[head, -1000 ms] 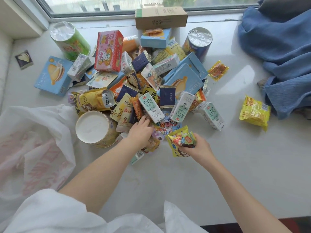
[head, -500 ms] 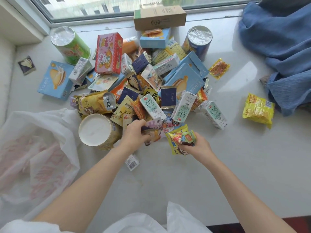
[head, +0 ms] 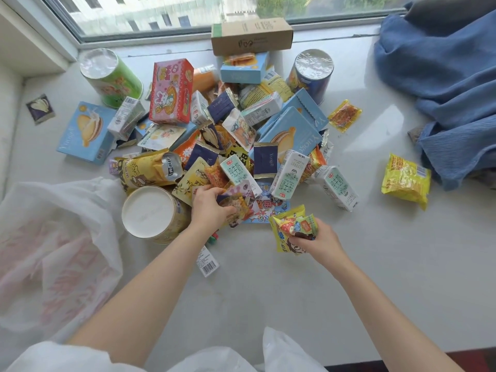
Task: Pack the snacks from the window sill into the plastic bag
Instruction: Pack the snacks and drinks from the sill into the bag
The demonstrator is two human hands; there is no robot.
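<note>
A heap of snacks (head: 236,135) covers the white window sill (head: 375,264): blue boxes, milk cartons, small packets and cans. My left hand (head: 209,210) grips a small purple and orange packet (head: 239,202) at the heap's front edge. My right hand (head: 316,237) holds a bunch of small yellow and green snack packets (head: 292,226) just above the sill. The white plastic bag (head: 53,251) lies crumpled at the left, with another part of it (head: 281,350) at the bottom edge.
A white-lidded can (head: 150,213) lies next to my left hand. A green can (head: 110,76) and a blue can (head: 311,73) stand behind the heap. A yellow packet (head: 405,181) lies apart at the right, near a blue cloth (head: 442,76). A cardboard box (head: 252,36) sits by the window.
My left hand has taken hold of the purple and orange packet and lifted it from the heap's edge. My right hand has kept its packets, nearly still.
</note>
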